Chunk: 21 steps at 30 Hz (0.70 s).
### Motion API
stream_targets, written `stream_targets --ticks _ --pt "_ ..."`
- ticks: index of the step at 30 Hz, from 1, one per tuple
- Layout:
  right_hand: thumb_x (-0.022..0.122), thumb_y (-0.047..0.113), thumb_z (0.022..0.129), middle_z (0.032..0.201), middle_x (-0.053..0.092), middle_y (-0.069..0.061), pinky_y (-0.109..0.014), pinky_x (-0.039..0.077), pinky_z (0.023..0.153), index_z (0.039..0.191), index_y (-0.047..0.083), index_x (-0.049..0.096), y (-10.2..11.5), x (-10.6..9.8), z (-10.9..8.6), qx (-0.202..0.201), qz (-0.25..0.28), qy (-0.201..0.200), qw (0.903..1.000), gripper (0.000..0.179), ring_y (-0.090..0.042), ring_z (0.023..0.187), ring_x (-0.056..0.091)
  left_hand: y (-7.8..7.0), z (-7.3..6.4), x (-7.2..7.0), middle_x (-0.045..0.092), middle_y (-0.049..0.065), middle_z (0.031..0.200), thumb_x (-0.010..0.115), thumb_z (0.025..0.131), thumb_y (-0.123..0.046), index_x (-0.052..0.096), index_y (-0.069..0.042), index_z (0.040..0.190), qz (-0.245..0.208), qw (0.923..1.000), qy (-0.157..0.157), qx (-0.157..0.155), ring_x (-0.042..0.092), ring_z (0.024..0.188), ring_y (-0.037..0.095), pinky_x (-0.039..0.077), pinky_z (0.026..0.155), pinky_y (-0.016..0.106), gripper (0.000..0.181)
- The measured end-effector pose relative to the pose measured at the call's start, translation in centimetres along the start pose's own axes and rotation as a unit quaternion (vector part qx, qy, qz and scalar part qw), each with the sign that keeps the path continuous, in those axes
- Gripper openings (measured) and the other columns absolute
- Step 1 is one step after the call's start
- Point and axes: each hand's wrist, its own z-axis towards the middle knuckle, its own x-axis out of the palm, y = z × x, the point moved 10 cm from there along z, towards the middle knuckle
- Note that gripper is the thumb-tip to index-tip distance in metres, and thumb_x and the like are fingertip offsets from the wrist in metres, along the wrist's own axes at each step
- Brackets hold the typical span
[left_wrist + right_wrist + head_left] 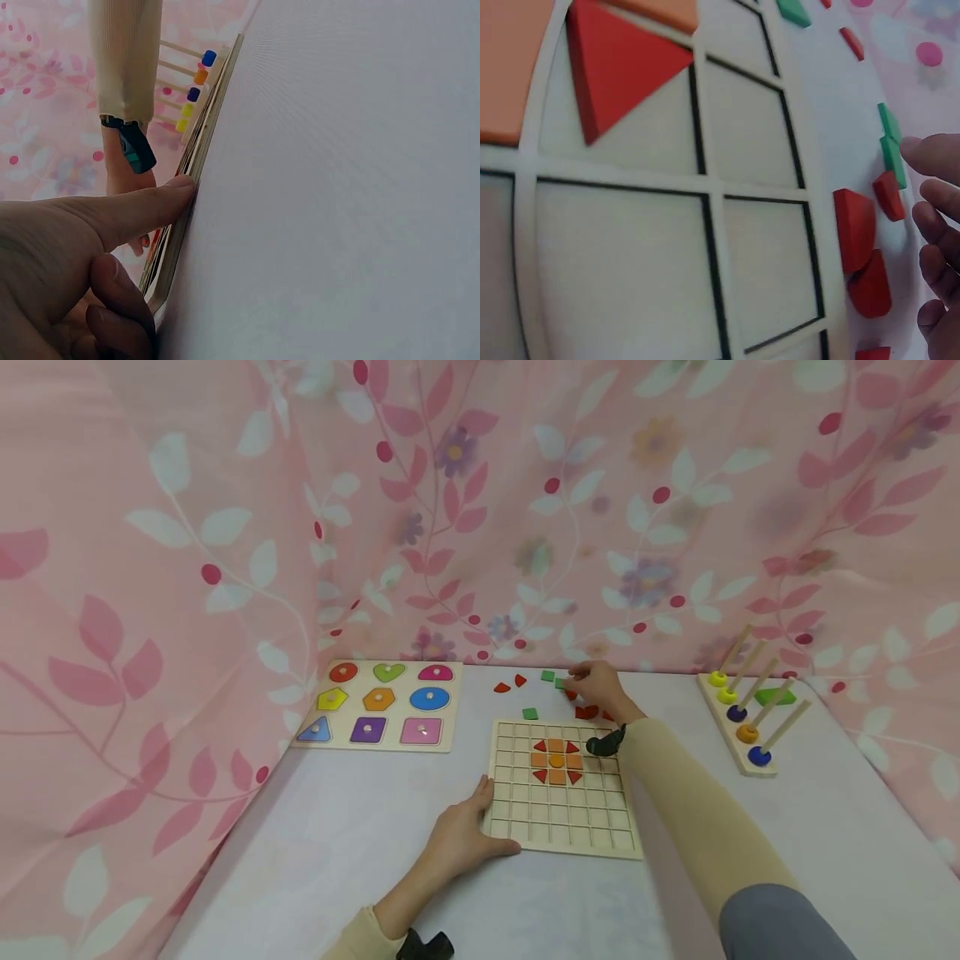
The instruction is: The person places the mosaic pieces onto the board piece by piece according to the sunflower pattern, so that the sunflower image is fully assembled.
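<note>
A square wooden grid board [592,827] lies flat on the table. On it, orange squares [556,778] and red triangles [622,71] surround an orange round piece [557,761]. My left hand [461,835] holds the board's near left corner, thumb on the front edge and fingers along the left edge. Beyond the board's far edge, my right hand [603,687] reaches over loose pieces. Its foremost fingertip meets a green square [894,161], with a second green square [889,120] beside it. The other fingers are loosely bent above the table. Red pieces [855,229] lie between hand and board.
At the back left sits a shape-puzzle board [390,743] with knobbed pieces. A peg stand [738,747] with coloured beads and a green block [775,697] are at the right. Another green square [530,713] and red pieces [502,687] lie behind the grid board. A floral curtain [525,527] borders the table.
</note>
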Motion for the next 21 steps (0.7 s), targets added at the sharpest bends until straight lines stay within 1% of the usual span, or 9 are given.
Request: stream_targets --ticks 2,7,11,16,19,21 --pt "0.074 0.024 0.101 0.130 0.066 -0.026 -0.040 0.055 0.088 0.135 -0.005 0.067 -0.6 0.2 0.3 0.010 -0.003 0.003 0.9999 0.044 -0.037 0.112 0.062 -0.2 0.1 0.0 0.035 0.021 0.168 0.098 0.074 -0.033 0.040 0.007 0.159 0.003 1.0000 0.002 0.002 0.042 0.152 0.040 0.044 0.114 0.060 0.110" --pt "0.074 0.023 0.100 0.124 0.067 -0.024 -0.040 0.054 0.087 0.131 -0.005 0.069 -1.0 0.4 0.7 0.006 -0.024 -0.005 0.9997 0.041 -0.034 0.104 0.062 -0.6 0.3 0.1 0.035 0.021 0.168 0.098 0.075 -0.035 0.040 0.007 0.158 0.010 0.9999 0.007 0.006 0.042 0.151 0.040 0.043 0.114 0.060 0.110" --pt "0.069 0.019 0.103 0.119 0.066 -0.023 -0.043 0.053 0.089 0.131 -0.006 0.069 -0.5 0.6 0.9 -0.015 -0.055 -0.010 0.9983 0.037 -0.034 0.101 0.061 -0.5 0.5 0.1 0.035 0.021 0.169 0.098 0.075 -0.036 0.040 0.007 0.159 0.014 0.9999 0.007 0.007 0.043 0.151 0.040 0.044 0.114 0.059 0.110" --pt "0.064 0.018 0.106 0.118 0.067 -0.026 -0.050 0.055 0.092 0.134 -0.010 0.064 0.5 1.5 1.0 -0.043 -0.105 0.004 0.9936 0.039 -0.036 0.100 0.064 0.0 0.5 0.1 0.035 0.020 0.169 0.098 0.074 -0.036 0.041 0.006 0.159 0.008 1.0000 0.003 0.000 0.043 0.151 0.039 0.045 0.113 0.059 0.111" --pt "0.062 0.021 0.107 0.119 0.068 -0.025 -0.047 0.056 0.090 0.134 -0.010 0.063 0.7 1.9 1.0 -0.041 -0.120 0.011 0.9919 0.041 -0.034 0.099 0.066 0.4 0.3 0.1 0.036 0.019 0.169 0.099 0.074 -0.037 0.042 0.004 0.159 0.002 1.0000 0.001 -0.006 0.043 0.151 0.039 0.045 0.112 0.059 0.111" --pt "0.062 0.022 0.108 0.122 0.067 -0.025 -0.045 0.056 0.087 0.135 -0.008 0.062 0.8 1.9 0.8 -0.033 -0.107 0.014 0.9936 0.041 -0.034 0.099 0.066 0.6 0.2 0.1 0.036 0.017 0.169 0.099 0.073 -0.037 0.042 0.002 0.160 -0.003 0.9999 0.000 -0.010 0.043 0.151 0.038 0.045 0.112 0.059 0.111"
